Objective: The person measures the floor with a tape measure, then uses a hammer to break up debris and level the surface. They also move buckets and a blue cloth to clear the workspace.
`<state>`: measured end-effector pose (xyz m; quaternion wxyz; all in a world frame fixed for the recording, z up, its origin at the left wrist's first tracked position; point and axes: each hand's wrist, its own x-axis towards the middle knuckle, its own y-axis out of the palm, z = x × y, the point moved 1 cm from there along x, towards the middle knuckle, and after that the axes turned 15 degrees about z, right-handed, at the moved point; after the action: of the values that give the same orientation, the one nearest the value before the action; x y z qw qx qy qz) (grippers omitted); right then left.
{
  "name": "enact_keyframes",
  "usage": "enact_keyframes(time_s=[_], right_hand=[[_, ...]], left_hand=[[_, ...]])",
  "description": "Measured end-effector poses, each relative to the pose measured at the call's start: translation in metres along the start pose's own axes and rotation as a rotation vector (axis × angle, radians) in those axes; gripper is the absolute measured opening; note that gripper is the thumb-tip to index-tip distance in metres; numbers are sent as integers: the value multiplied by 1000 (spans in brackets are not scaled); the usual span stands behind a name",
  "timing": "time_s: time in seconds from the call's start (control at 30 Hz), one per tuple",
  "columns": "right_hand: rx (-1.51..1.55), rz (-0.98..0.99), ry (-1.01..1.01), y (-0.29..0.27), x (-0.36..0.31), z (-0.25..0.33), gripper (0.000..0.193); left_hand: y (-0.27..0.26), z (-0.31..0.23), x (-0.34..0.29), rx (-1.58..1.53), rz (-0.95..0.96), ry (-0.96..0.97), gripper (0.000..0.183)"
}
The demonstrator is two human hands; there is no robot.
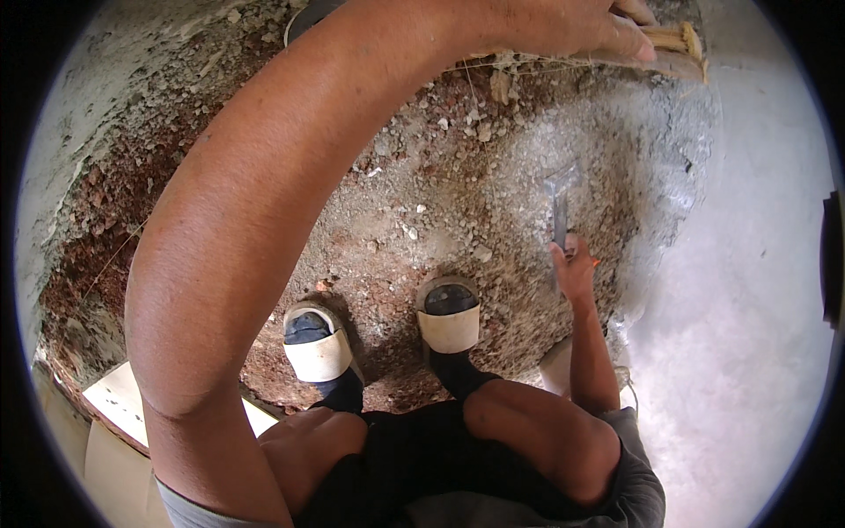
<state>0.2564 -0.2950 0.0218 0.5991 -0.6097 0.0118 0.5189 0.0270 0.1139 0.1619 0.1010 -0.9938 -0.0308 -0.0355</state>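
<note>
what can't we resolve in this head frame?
- Left hand: its fingers run off the top edge of the head view, so its grip on the wooden piece is unclear.
- Metal tool: the right hand covers its handle; the head is small and blurred against the rubble.
- Pale board: cut off by the left forearm and the dark fisheye rim.
- Dark object at the right rim: too cropped to identify.

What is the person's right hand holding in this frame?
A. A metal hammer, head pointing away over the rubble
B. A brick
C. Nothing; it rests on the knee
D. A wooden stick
A: the right hand grips the handle of a metal hammer whose head lies out over the gravel and rubble, while the left hand holds a wooden piece at the top of the view.
</note>
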Motion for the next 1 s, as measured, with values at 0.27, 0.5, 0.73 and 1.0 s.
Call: enact_keyframes(time_s=[0.27,0.5,0.73,1.0], right_hand=[[668,216,60,-20,-26,50,23],[401,-426,-437,-107,-54,145,19],[230,-448,-577,-158,-52,234,33],[79,-418,-521,-151,-42,242,35]], left_hand=[[8,-8,19,62,25,-209,30],[19,-5,27,226,-27,-69,34],[19,-12,25,270,-71,-75,32],[17,-11,33,417,-82,-159,24]])
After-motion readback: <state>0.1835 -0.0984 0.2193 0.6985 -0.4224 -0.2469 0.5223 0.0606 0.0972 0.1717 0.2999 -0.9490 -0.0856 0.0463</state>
